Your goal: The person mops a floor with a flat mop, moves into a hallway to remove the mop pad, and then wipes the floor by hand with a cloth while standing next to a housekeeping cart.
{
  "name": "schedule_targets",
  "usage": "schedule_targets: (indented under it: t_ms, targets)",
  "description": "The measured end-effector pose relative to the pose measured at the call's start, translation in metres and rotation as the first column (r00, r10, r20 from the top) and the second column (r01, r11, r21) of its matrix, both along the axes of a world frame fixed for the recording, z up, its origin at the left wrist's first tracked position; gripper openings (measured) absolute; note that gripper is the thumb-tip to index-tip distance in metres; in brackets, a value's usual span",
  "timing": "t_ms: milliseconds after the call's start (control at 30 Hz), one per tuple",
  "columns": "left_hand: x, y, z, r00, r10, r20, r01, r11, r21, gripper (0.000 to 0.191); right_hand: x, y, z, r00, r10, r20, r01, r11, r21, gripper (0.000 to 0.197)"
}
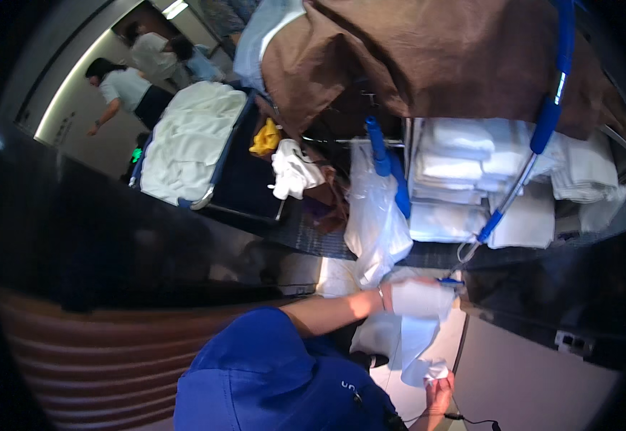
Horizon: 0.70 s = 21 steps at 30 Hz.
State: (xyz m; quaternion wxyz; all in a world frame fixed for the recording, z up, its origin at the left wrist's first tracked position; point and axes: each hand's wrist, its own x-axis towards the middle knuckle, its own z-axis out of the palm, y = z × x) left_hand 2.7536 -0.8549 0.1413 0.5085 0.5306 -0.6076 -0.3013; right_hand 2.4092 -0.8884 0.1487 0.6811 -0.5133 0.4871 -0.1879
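My left hand point(418, 282) is around a white roll point(423, 300) that looks like paper, and the roll hides most of the fingers. A loose white strip point(418, 336) hangs from the roll. Lower down, my right hand point(439, 392) grips the crumpled end of that strip. Just beyond the left hand is a small blue fitting point(451, 282) at the lower end of a blue-and-metal pole point(515, 178). A filled translucent plastic bag point(377, 231) hangs near my left wrist.
Ahead stands a housekeeping cart with a brown cover point(453, 59) and stacked white linens point(453, 161). White cloth fills a bin point(189, 140) at the left; a yellow cloth point(265, 138) and a white cloth point(294, 169) hang nearby. Several people, one a person bending point(124, 89), are farther back.
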Motion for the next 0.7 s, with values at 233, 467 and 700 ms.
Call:
schedule_targets:
  t_ms: [233, 467, 700]
  targets:
    - [-0.095, 0.036, -0.052, 0.615, -0.017, -0.788, 0.325, 0.917, 0.233, 0.046, 0.049, -0.001, -0.052, 0.898, -0.231, 0.375, -0.203, 0.539, 0.817, 0.046]
    - [-0.150, 0.060, -0.097, 0.151, 0.186, -0.971, 0.621, 0.747, 0.239, 0.032, 0.026, 0.010, -0.094, 0.917, 0.308, 0.255, -0.398, 0.640, 0.658, 0.047]
    - [-0.173, 0.071, -0.142, 0.416, 0.227, -0.880, 0.610, 0.648, 0.456, 0.032, 0.006, 0.008, -0.169, 0.975, 0.153, 0.159, -0.210, 0.865, 0.456, 0.045]
